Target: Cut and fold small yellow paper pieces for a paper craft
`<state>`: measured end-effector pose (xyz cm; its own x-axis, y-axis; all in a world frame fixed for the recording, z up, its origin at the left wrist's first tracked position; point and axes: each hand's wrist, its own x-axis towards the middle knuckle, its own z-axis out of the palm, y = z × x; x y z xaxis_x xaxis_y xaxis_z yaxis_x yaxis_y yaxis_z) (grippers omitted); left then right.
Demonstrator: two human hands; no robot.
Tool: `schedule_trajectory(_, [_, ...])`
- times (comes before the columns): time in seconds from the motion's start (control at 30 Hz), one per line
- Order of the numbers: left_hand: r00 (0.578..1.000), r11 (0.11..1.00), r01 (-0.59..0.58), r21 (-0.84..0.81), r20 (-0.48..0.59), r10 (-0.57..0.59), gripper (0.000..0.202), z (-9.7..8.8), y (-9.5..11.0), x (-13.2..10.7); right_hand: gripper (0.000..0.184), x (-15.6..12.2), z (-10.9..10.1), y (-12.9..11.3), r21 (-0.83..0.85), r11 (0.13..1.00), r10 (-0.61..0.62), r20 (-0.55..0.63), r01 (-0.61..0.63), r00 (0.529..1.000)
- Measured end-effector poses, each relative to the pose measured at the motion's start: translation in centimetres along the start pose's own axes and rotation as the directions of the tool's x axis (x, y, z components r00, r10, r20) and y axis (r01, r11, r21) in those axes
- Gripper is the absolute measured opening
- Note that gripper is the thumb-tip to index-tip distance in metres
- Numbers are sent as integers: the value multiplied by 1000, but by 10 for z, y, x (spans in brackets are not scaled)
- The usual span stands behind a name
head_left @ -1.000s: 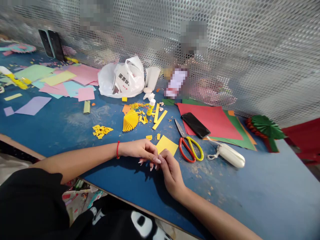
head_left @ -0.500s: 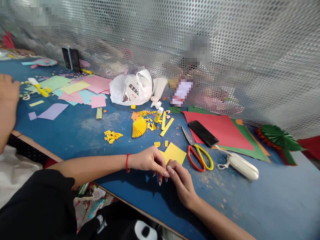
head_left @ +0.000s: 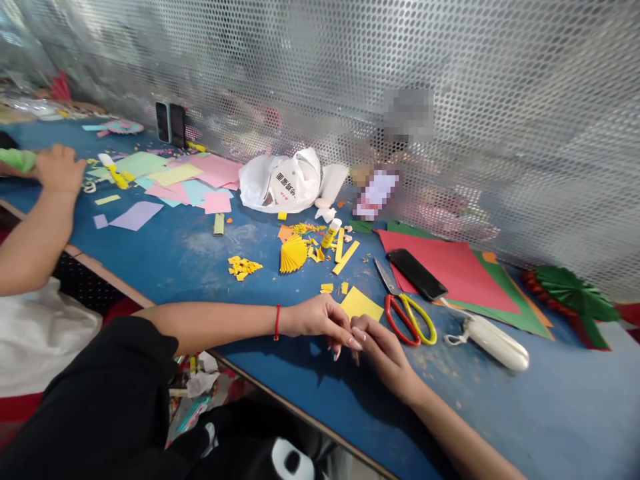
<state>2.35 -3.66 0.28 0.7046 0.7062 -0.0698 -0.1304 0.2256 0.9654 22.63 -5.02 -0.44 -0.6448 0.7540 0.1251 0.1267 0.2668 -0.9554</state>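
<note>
My left hand and my right hand meet fingertip to fingertip just above the blue table. Both are pinched closed; what sits between the fingers is too small to make out. A red cord circles my left wrist. A yellow paper square lies right behind my hands. Red-and-yellow scissors rest to its right.
A folded yellow paper fan, yellow scraps and a glue stick lie further back. Red and green sheets carry a black phone. A white device lies at right. Another person's hand rests at far left, by coloured papers.
The view has swung left, so everything sits further right in the picture. Another person's arm has come into view at the left. My hands keep the same pinch.
</note>
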Motion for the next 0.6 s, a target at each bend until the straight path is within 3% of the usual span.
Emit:
schedule_trajectory(0.17, [998,998,50,36,33,-52,43,-5,-6,5,35,5,-3,2,-70,998,-2,34,4,999])
schedule_trajectory(0.3, [992,991,-93,97,-71,101,38,-1,-1,0,36,6,-20,-4,-333,940,-86,-41,67,996])
schedule_trajectory(0.37, [974,978,-160,133,-140,178,36,0,3,-2,34,8,-38,-6,-578,813,-181,-146,65,973])
schedule_trajectory(0.47, [948,972,-180,148,-236,212,37,-2,8,-2,35,15,-67,-6,-872,477,-268,-263,-110,927])
schedule_trajectory(0.53, [937,973,-184,140,-274,217,37,-4,8,0,28,21,-83,-3,-901,320,-140,-352,-294,925])
schedule_trajectory(0.6, [932,973,-188,131,-290,219,37,-4,8,2,29,28,-94,0,-891,223,59,-393,-396,918])
